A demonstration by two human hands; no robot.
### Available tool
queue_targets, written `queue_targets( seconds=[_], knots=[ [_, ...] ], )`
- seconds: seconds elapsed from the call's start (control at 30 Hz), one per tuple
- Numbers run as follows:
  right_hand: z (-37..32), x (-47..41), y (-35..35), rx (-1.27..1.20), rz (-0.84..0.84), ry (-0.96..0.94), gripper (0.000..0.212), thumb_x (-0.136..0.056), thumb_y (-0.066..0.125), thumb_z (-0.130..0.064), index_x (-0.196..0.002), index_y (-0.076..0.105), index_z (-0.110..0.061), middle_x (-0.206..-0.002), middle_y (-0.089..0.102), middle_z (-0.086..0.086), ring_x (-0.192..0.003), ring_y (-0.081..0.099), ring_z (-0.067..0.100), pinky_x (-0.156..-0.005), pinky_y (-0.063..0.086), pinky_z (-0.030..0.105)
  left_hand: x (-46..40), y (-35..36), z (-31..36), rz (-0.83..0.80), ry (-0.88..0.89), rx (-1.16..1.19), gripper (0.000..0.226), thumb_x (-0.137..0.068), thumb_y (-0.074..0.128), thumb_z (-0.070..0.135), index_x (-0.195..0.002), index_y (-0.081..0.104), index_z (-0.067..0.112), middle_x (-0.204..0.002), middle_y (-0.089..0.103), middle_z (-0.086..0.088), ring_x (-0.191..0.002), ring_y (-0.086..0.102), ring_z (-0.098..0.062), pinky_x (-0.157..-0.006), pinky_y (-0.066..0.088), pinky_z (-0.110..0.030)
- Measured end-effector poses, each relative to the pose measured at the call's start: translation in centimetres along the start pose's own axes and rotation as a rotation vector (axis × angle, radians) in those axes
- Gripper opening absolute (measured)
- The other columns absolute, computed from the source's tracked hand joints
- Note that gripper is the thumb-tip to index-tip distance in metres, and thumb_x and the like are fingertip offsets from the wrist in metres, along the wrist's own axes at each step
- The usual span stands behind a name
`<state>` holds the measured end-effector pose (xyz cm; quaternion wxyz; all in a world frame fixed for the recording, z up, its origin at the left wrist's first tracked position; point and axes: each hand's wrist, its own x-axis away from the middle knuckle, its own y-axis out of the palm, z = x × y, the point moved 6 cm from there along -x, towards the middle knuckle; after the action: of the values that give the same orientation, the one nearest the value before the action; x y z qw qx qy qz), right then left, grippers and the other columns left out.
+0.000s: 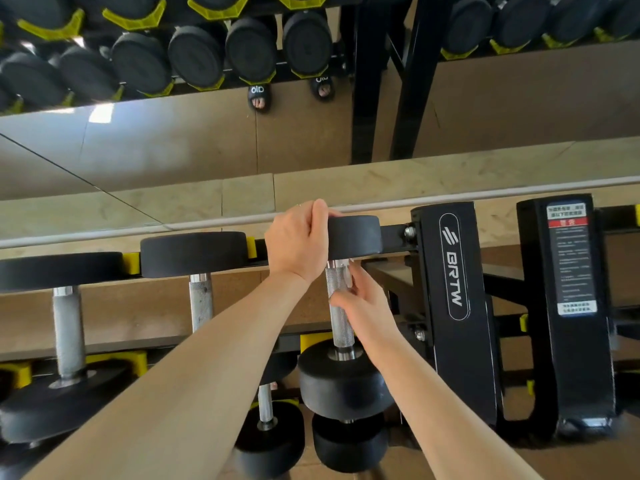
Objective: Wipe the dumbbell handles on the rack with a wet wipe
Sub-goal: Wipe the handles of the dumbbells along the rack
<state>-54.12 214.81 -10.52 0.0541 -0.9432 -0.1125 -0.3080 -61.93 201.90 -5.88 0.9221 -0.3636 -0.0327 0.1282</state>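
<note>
We note the dumbbell rack [453,271], a black frame with yellow cradles [131,263], carrying a row of dumbbells across its upper tier, each lying with one black head on the far rail and the other on the near rail. The dumbbell at the right end of the tier [341,372], next to the black upright marked BRTW, is the one being handled. Our left hand [298,237] grasps its far head [355,235], fingers curled over the far edge of that head. Our right hand [363,303] is wrapped around the knurled steel handle [341,323] near its far end; a small pale edge, seemingly the wet wipe [350,271], shows between fingers and metal, though we cannot see it clearly. To the left on the same tier lie a second dumbbell [194,252] and a third [67,271], both untouched, handles bare. Smaller dumbbells [268,441] sit on the tier beneath. The left forearm crosses in front of the second dumbbell's near end and hides it. Beyond the far rail stands a wall mirror [173,150], reflecting the rack and a pair of black slippers [258,95]. A second black upright [571,271] bearing a warning label stands at the right.
</note>
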Motion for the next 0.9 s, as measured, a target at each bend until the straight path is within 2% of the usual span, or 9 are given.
queue_targets(
  seconds=[0.07,0.1,0.2,0.27,0.43,0.63,0.73,0.83,0.9],
  knots=[
    [-1.0,1.4,0.1,0.240,0.062,-0.180,0.050,-0.082,0.060,-0.013,-0.125,0.045,-0.034,-0.120,0.053,-0.023,-0.113,0.050,-0.004,-0.092,0.042,0.018,0.0,0.0,0.0,0.001,-0.001,-0.001,0.046,-0.108,0.038,0.027,-0.086,0.078,0.027,-0.071,0.062,0.010,-0.074,0.055,0.004,-0.057,0.034,-0.007],
    [-1.4,1.9,0.4,0.419,0.106,-0.281,0.057,-0.083,0.062,-0.015,-0.133,0.041,-0.033,-0.127,0.047,-0.022,-0.117,0.044,-0.005,-0.095,0.039,0.016,0.0,0.0,0.0,0.003,-0.006,0.000,0.047,-0.107,0.036,0.029,-0.086,0.078,0.027,-0.072,0.062,0.010,-0.073,0.055,0.002,-0.056,0.034,-0.007],
    [-1.4,3.2,2.0,0.807,0.174,-0.458,0.074,-0.083,0.062,-0.027,-0.148,0.028,-0.022,-0.151,0.032,-0.001,-0.135,0.037,0.015,-0.106,0.043,0.030,0.1,0.2,-0.1,0.010,-0.006,-0.003,0.048,-0.105,0.033,0.036,-0.087,0.077,0.028,-0.078,0.065,0.010,-0.074,0.055,0.001,-0.060,0.035,-0.010],
    [-1.1,3.4,2.5,0.902,0.190,-0.472,0.076,-0.084,0.061,-0.030,-0.150,0.024,-0.022,-0.154,0.026,0.008,-0.136,0.037,0.023,-0.103,0.048,0.033,0.2,0.2,-0.2,0.016,-0.007,0.002,0.046,-0.107,0.036,0.034,-0.088,0.077,0.027,-0.080,0.065,0.011,-0.075,0.056,0.001,-0.063,0.040,-0.014],
    [-2.3,3.0,1.9,0.923,0.161,-0.532,0.067,-0.084,0.063,-0.022,-0.142,0.029,-0.027,-0.143,0.028,0.010,-0.110,0.053,0.020,-0.083,0.054,0.026,-0.1,0.3,-0.3,0.025,-0.002,-0.007,0.051,-0.104,0.031,0.039,-0.088,0.077,0.024,-0.079,0.066,0.009,-0.074,0.056,0.001,-0.062,0.041,-0.014],
    [-1.6,2.4,2.0,1.051,0.118,-0.556,0.072,-0.088,0.060,-0.024,-0.148,0.023,-0.035,-0.149,0.026,0.018,-0.118,0.052,0.028,-0.090,0.055,0.033,0.0,0.5,-0.5,0.038,-0.002,-0.005,0.049,-0.104,0.033,0.039,-0.086,0.076,0.024,-0.079,0.065,0.009,-0.075,0.058,-0.002,-0.064,0.044,-0.015],
    [-1.4,1.7,1.6,1.103,0.147,-0.523,0.068,-0.090,0.057,-0.027,-0.150,0.025,-0.030,-0.150,0.027,0.017,-0.117,0.053,0.025,-0.089,0.053,0.030,-0.1,0.5,-0.6,0.039,0.010,-0.003,0.047,-0.105,0.034,0.037,-0.085,0.075,0.024,-0.079,0.066,0.008,-0.077,0.059,-0.003,-0.065,0.052,-0.022],
    [-1.6,1.3,0.8,0.963,0.159,-0.534,0.064,-0.088,0.059,-0.024,-0.146,0.033,-0.032,-0.142,0.040,0.004,-0.109,0.057,0.015,-0.080,0.053,0.021,-0.1,0.4,-0.5,0.031,0.019,-0.007,0.049,-0.105,0.033,0.036,-0.085,0.076,0.026,-0.079,0.067,0.008,-0.077,0.060,-0.007,-0.063,0.050,-0.025],
    [-1.6,1.3,0.2,0.734,0.125,-0.521,0.063,-0.087,0.062,-0.020,-0.144,0.041,-0.034,-0.138,0.046,-0.008,-0.113,0.054,0.006,-0.084,0.048,0.014,-0.2,0.4,-0.5,0.023,0.017,-0.009,0.052,-0.103,0.030,0.038,-0.086,0.077,0.026,-0.078,0.067,0.008,-0.076,0.059,-0.007,-0.061,0.044,-0.021]
  ],
)
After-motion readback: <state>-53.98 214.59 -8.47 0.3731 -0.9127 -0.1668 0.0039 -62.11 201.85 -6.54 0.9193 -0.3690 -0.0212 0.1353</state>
